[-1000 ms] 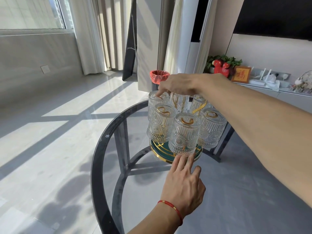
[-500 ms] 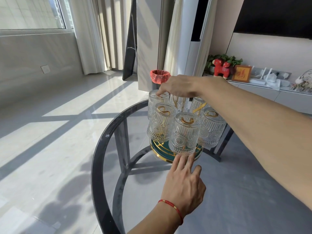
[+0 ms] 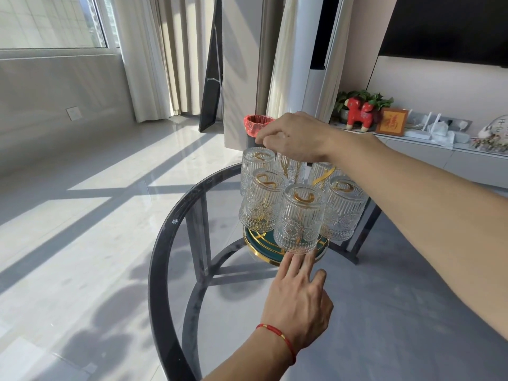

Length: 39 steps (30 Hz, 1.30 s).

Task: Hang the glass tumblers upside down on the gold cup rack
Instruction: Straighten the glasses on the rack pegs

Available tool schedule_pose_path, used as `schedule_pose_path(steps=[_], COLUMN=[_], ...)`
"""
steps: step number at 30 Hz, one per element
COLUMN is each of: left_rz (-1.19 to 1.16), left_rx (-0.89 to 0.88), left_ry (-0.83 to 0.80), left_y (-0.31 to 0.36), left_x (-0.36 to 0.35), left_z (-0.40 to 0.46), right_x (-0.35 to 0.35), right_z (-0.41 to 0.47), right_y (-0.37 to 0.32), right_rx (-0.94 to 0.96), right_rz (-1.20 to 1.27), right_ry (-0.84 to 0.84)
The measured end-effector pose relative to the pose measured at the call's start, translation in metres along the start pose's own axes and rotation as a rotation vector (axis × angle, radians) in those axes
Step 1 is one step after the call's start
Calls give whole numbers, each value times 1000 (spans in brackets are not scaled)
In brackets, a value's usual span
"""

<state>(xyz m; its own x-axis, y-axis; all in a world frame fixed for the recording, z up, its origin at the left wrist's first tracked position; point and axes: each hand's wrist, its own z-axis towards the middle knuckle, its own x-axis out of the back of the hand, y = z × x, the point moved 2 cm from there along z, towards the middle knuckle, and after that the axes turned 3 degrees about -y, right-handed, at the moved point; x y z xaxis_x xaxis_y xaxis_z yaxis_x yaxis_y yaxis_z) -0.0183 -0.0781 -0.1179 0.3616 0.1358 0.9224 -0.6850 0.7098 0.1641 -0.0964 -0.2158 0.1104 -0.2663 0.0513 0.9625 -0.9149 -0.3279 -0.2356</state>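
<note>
The gold cup rack stands on a round green, gold-rimmed base (image 3: pixel 264 244) on a glass table (image 3: pixel 159 257). Several ribbed glass tumblers hang on it upside down, with gold hooks showing through their bottoms. One tumbler (image 3: pixel 299 218) is at the front and another tumbler (image 3: pixel 257 163) at the back left. My right hand (image 3: pixel 297 136) hovers just over the back-left tumbler, fingers loosely curled and holding nothing. The flat fingertips of my left hand (image 3: pixel 298 301) rest against the base rim below the front tumbler. My right hand hides the rack's top.
The table has a dark round rim and a dark frame beneath the glass. Behind it stands a bin with a red liner (image 3: pixel 255 125). A low white shelf at the right carries a red figurine (image 3: pixel 357 111), a plant and small items. The floor lies to the left.
My right hand has lifted slightly off the bottom of the back-left tumbler. My left hand has stayed at the base rim. The tumblers have not moved.
</note>
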Motion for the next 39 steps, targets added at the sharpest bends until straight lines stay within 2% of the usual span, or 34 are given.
schedule_pose_path(steps=[3,5,7,10,16,20,28,39], left_rz=[2,4,6,3,24,33,28,46], left_rx=[-5,-4,-5,-9,0,-1,-2,7], left_ry=[-7,-6,-1,-5,-4,5,7,18], left_y=[1,1,1,0,0,1,0,1], left_x=[0,0,0,-1,-2,-2,-4,-3], left_z=[0,0,0,0,-1,-1,-1,-1], right_x=[2,-3,-12,-20,-31,-36,-43,-45], right_z=[-28,-46,-59,-69,-76,-76,-79,-90], right_y=[-3,-4,-5,-9,-12,-16,-24,-13], right_rx=[102,141,183,297,228,206,233,136], right_rz=[3,-38,-216,-396,-401,-310,-312,-184], right_ry=[141,84,-14,-21,-126,-159,-114,-63])
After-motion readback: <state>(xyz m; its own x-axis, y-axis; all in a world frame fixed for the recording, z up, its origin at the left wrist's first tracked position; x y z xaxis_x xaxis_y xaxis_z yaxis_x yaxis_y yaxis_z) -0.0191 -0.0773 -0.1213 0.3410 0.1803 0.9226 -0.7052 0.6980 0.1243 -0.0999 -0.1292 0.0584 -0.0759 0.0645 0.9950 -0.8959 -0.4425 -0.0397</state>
